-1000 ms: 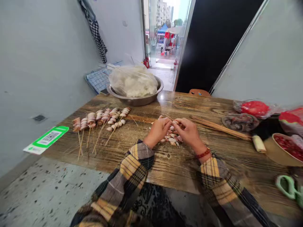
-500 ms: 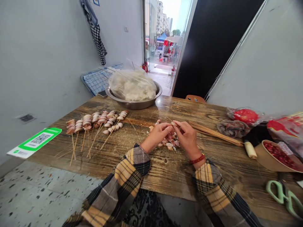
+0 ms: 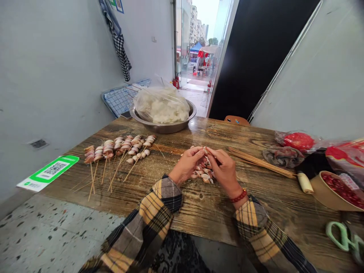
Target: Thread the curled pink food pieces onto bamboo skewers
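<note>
Pinching a small item (image 3: 205,150), hard to identify, both hands (image 3: 224,167) meet over loose garlic cloves (image 3: 205,175).

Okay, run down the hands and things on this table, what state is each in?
Left hand: fingertips pinched on a small, mostly hidden piece
Right hand: pinching the same piece
Garlic cloves: loose, clustered beneath the hands
Loaded skewers: threaded, lying side by side
Skewer bundle: bare, lying flat
Plastic bag: filled, resting in the basin
Cloth: crumpled
Bowl: uncovered, holding red pieces
</note>
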Demonstrator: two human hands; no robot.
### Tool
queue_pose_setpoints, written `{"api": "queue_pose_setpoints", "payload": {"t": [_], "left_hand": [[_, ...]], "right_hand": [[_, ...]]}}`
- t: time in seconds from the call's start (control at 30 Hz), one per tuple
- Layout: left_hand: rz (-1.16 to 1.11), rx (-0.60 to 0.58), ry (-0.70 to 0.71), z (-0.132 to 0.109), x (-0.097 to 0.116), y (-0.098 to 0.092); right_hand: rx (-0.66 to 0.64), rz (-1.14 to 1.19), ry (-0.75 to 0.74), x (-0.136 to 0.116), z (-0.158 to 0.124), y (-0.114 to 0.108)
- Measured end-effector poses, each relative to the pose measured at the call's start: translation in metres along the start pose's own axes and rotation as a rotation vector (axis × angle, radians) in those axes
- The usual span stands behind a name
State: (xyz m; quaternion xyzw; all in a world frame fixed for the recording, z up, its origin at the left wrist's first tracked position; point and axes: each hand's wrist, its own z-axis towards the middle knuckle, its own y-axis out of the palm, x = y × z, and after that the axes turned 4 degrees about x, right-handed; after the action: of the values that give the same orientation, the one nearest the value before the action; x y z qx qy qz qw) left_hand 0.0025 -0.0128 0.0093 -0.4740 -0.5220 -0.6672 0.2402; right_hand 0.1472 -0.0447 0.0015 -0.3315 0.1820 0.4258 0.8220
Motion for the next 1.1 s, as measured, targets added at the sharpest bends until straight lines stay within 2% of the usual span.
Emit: {"api": "queue_pose_setpoints", "payload": {"t": [0.2, 0.3, 0.6, 0.73, 0.93, 1.1], "left_hand": [[-0.077, -0.053, -0.008, 0.0, -0.001, 0.003], [-0.116, -0.061, 0.006, 0.0, -0.002, 0.003], [-0.142, 0.028, 0.021, 0.004, 0.005, -0.005], [-0.161, 0.061, 0.043, 0.006, 0.008, -0.012], [-0.149, 0.085, 0.054, 0.007, 0.011, -0.015], [-0.134, 0.084, 0.026, 0.006, 0.01, -0.016]], "right_hand": [[0.042, -0.06, 0.039, -0.001, 0.0, 0.001], [0.018, -0.087, 0.036, -0.001, 0.0, 0.0], [-0.057, -0.215, 0.089, 0.008, 0.003, -0.014], [-0.129, -0.208, 0.04, 0.01, 0.001, -0.015], [-0.14, -0.318, 0.003, 0.008, 0.0, -0.016], [-0.238, -0.327, -0.025, 0.007, -0.002, -0.016]]}}
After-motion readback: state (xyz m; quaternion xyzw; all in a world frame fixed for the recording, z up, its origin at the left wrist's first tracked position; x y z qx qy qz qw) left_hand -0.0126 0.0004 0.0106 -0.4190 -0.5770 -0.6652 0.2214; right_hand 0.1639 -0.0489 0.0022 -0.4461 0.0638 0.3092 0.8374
